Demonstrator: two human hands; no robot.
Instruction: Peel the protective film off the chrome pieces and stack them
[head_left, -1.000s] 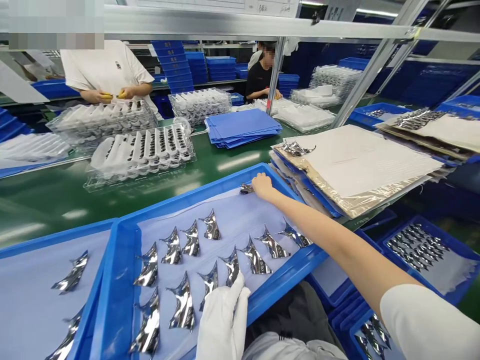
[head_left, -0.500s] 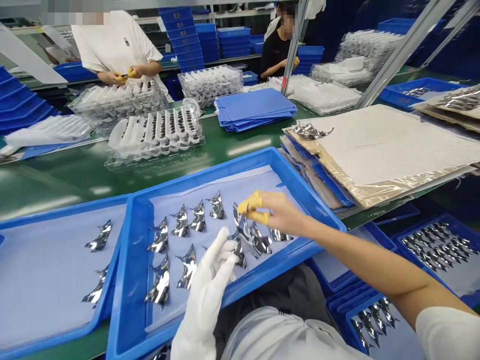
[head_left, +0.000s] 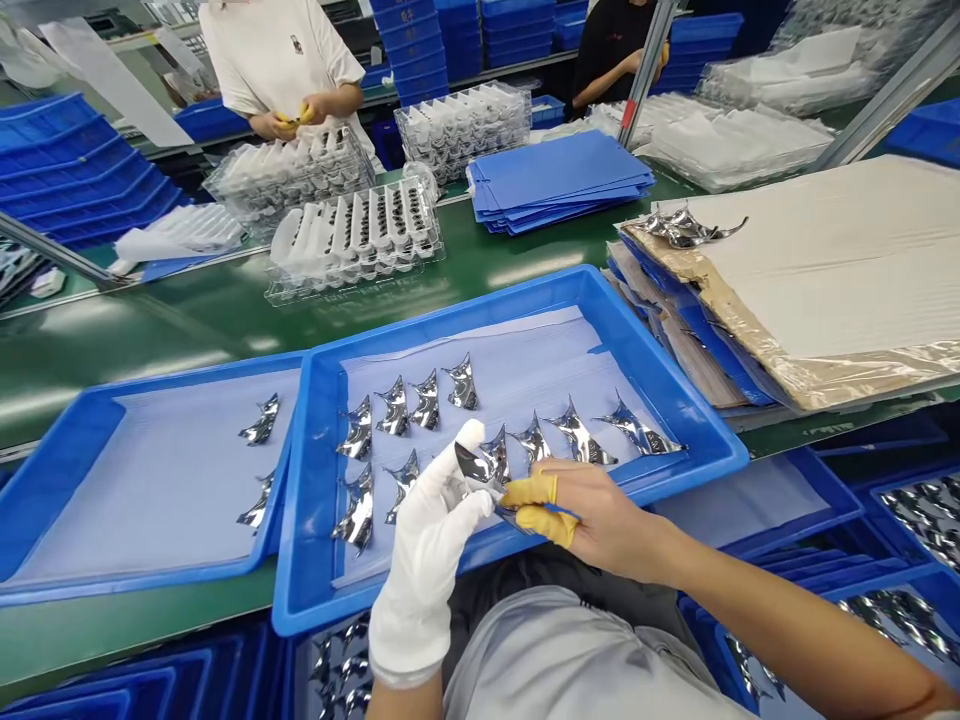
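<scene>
My left hand (head_left: 429, 550), in a white glove, pinches a curved, mirror-bright metal piece (head_left: 472, 467) between fingers and thumb. My right hand (head_left: 600, 512), with yellow finger cots on thumb and finger, grips the lower right end of that same piece. Both hands are above the front part of a blue tray (head_left: 287, 540) lined with white sheet. Several similar pointed shiny pieces lie in it, such as a shiny piece (head_left: 357, 508) at the left and another shiny piece (head_left: 643, 432) at the right. My fingers cover part of the held piece.
A second blue tray (head_left: 45, 450) with two shiny pieces adjoins on the left. Behind are clear packs of parts (head_left: 360, 235), blue sheets (head_left: 559, 175) and a cardboard stack (head_left: 840, 290) bearing shiny pieces. Across the bench, two people (head_left: 281, 60) work. More trays sit below right.
My right hand has brought the shiny piece down and toward me, to my left hand, which has closed on it. The camera view has shifted, so the trays appear farther right.
</scene>
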